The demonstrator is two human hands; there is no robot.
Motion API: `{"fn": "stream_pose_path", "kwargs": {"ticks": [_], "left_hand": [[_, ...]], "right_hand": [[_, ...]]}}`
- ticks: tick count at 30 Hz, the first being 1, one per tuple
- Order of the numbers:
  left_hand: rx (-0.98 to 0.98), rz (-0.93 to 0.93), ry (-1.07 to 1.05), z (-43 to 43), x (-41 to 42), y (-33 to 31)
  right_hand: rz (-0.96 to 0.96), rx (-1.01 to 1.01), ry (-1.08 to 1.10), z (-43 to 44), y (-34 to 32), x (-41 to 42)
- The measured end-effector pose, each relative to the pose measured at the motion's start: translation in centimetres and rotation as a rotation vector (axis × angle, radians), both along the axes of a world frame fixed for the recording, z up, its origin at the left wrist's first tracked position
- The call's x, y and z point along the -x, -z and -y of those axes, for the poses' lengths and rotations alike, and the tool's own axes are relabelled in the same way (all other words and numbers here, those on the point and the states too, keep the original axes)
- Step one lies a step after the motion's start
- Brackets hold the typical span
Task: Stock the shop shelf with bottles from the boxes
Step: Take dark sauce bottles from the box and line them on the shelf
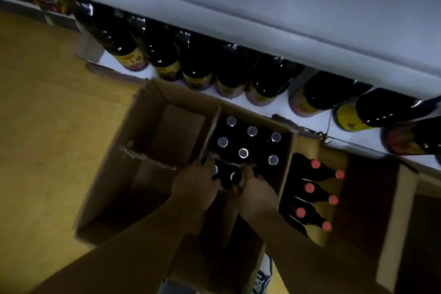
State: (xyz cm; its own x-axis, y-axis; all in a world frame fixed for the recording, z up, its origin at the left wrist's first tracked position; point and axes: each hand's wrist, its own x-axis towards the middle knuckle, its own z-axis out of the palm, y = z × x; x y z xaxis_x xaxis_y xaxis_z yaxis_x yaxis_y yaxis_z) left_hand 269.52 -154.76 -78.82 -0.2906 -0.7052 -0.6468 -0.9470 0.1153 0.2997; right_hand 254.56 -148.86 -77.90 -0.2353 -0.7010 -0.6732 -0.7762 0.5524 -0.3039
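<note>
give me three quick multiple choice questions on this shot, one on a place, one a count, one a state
1. Where are the red-capped bottles? A on the shelf B in the box right of the silver-capped bottles C loose on the floor
2. How many red caps show? A three B six C ten
3. The divided box has a left half that is: A empty B full C taped shut
Key: B, their own box sits right of that one; B, six caps count; A, bare cardboard shows.
</note>
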Motion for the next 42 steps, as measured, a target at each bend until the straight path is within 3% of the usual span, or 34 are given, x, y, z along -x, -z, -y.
{"fn": "stream_pose_path", "kwargs": {"ticks": [8, 14, 20, 29, 42], "left_hand": [[-0.008, 0.062, 0.122, 0.6, 1.1, 5.1], [0.044, 0.119, 0.209, 1.3, 1.5, 4.8], [0.086, 0.05, 0.214, 0.6, 1.6, 1.2], [0.142, -0.088, 0.215, -0.1, 1.4, -12.4], [0.269, -0.16, 0.285, -0.3, 1.0, -43.5]], "right_hand": [[-0.105, -0.051, -0.195, 1.5, 5.2, -1.3], [-0.19, -0.02, -0.341, 1.5, 5.1, -1.2], [-0.199, 0.033, -0.314, 0.2, 1.6, -0.5], [-0.207, 0.121, -0.271, -1.3, -11.8, 0.6], [-0.309, 0.277, -0.215, -3.7, -42.0, 0.7]]}}
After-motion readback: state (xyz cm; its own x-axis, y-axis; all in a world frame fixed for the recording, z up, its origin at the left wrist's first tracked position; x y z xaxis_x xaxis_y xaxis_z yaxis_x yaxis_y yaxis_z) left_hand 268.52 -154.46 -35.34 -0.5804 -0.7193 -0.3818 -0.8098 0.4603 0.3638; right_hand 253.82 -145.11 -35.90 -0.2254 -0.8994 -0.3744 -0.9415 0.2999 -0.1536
